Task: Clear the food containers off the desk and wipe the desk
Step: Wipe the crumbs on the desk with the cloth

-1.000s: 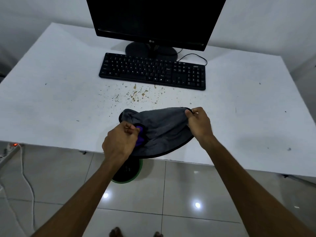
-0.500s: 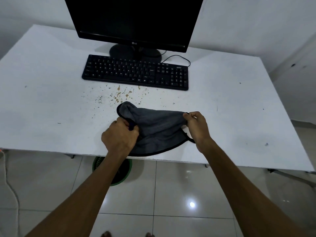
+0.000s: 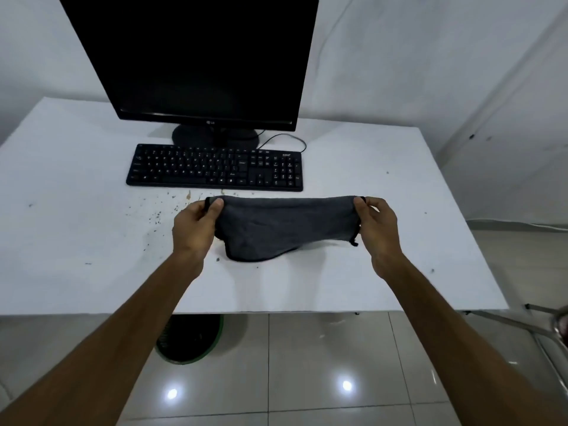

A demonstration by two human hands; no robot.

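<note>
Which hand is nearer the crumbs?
Left. The left hand grips the cloth's end right beside the crumbs; the right hand grips the far end, well to their right.

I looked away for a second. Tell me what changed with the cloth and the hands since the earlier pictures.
The hands moved apart and drew the grey cloth out wide. The left hand, which was bunched over the cloth's left part, now pinches its left top corner; the right hand keeps its pinch on the right corner. The cloth hangs stretched over the crumbs. The keyboard, monitor and desk stayed as they were.
</note>
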